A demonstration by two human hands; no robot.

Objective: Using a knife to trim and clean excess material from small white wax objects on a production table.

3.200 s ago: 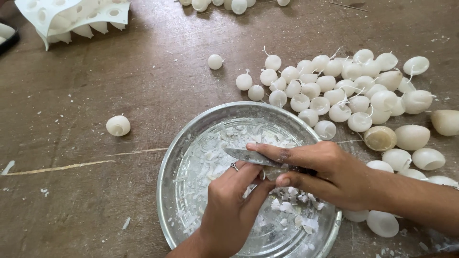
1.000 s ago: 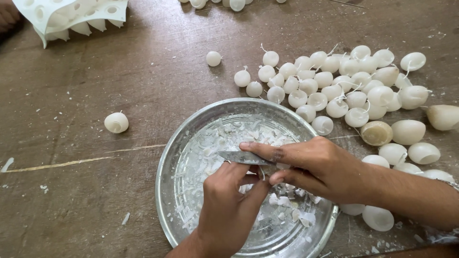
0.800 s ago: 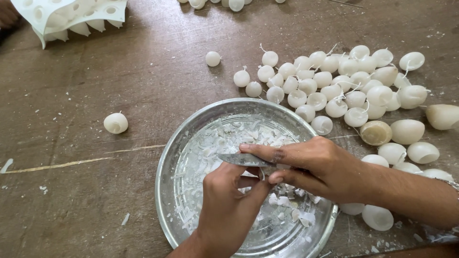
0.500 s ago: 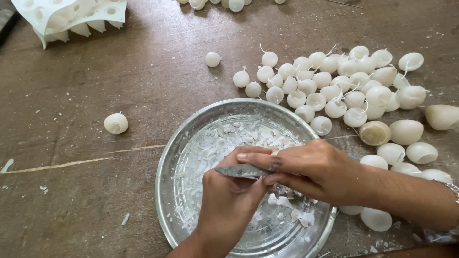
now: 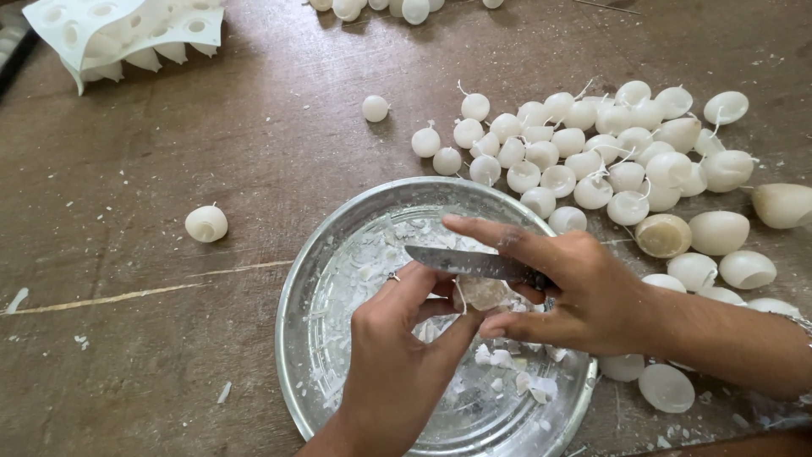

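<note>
My left hand [image 5: 397,355] pinches one small wax candle [image 5: 484,293] between thumb and fingertips, fingers narrowed round it, its wick showing at the left edge. My right hand [image 5: 575,292] grips one knife [image 5: 461,261], forefinger stretched along the spine, the blade lying flat across the top of the candle and touching it. So the candle sits just under the blade, between my two thumbs, over the middle of the one round metal pan [image 5: 317,279]. Half a second ago the knife tip pointed further left and lower; now it has drawn back toward the right and the candle shows more plainly. White wax shavings [image 5: 516,372] lie scattered in the pan, too many to count. Beyond the rim on the right lies a heap of white candles [image 5: 592,152], several dozen by my reckoning, touching one another. One lone candle [image 5: 206,223] sits well apart to the left, another single one [image 5: 375,107] above. One white mould [image 5: 127,34] lies at the far corner.
</note>
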